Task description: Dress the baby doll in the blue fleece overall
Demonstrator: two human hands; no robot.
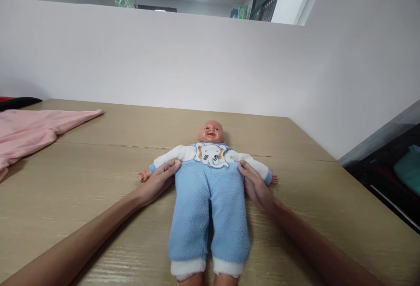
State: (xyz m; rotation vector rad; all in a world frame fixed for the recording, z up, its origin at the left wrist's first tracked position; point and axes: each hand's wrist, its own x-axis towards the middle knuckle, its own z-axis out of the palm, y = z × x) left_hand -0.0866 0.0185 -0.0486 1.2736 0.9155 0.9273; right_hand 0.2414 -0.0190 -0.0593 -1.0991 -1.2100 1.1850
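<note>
A baby doll (211, 132) lies on its back on the wooden table, head away from me and arms spread to the sides. It wears a white top with blue cuffs and an elephant picture (211, 153) on the chest. Fuzzy light-blue trousers (193, 203) with white hems cover its legs; the feet are out of view. My left hand (160, 178) is closed on the waistband at the left side, thumb on top. Across from it, my right hand (256, 183) pinches the waistband at the right side. The fingers beneath are partly hidden.
A pink cloth (29, 130) lies on the table (98, 159) at the left, with a black and red item (19, 102) behind it. A white wall (164, 58) rises at the table's back. Dark shelving with a green cloth (408, 170) stands at the right.
</note>
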